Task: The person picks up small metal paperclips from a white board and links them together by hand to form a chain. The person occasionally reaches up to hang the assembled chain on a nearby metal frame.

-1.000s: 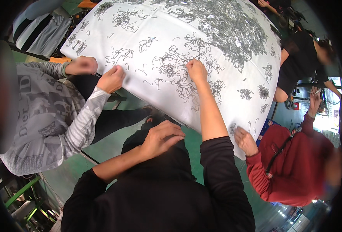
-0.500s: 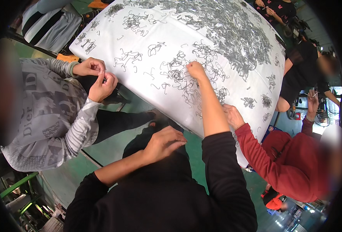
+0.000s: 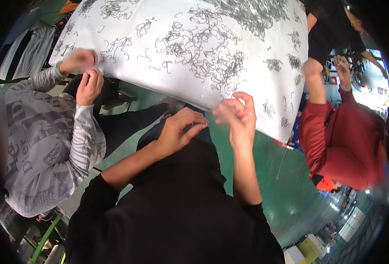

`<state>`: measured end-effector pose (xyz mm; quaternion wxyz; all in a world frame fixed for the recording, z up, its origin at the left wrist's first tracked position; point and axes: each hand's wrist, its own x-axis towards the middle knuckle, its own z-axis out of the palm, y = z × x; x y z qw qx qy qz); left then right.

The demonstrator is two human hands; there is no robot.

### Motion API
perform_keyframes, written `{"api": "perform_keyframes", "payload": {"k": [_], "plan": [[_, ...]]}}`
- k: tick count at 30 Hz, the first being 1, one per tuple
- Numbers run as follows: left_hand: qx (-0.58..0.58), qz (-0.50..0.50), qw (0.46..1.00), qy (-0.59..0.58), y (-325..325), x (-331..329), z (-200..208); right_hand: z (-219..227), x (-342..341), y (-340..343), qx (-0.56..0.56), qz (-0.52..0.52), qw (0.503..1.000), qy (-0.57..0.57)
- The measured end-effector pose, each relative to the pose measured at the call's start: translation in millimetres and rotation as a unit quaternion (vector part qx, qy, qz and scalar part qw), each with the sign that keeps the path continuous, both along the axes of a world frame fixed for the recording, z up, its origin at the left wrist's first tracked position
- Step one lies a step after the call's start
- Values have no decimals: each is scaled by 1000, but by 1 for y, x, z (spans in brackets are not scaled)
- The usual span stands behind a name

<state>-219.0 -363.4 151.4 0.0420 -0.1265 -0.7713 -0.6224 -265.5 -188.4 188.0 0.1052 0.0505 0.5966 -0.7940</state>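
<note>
My left hand (image 3: 181,128) hovers in front of my lap, thumb and forefinger brought together in a pinch. Whatever lies between those fingertips is too small to make out. Just off the near edge of the white-covered table (image 3: 133,70) is my right hand (image 3: 239,118), palm turned partly toward my left hand. Its forefinger sticks up, while the thumb and other fingers are smeared by motion, so their hold cannot be read. Beyond it, loose dark wire hooks (image 3: 229,66) lie scattered and tangled on the cloth.
A dense heap of dark metal pieces (image 3: 258,15) covers the far part of the table. Smaller hook clusters (image 3: 271,64) lie to the right. At left, a person in a grey patterned top (image 3: 45,149) works with both hands; a person in red (image 3: 348,136) sits at right.
My right hand has drawn back from the hooks to beside my left hand, its fist loosening. My left hand keeps its pinch. The red-sleeved arm has pulled away from the table's near edge.
</note>
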Motion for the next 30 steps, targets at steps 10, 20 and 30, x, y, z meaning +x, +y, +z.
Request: {"api": "perform_keyframes", "payload": {"k": [10, 20, 30], "plan": [[-4, -6, 1000, 14, 11, -4, 4, 11, 59, -10, 60, -111, 992, 10], [-25, -19, 998, 55, 4, -51, -6, -14, 66, -5, 130, -149, 959, 202], [-285, 5, 938, 196, 52, -350, -90, -30, 33, 33, 247, -25, 908, 338]]}}
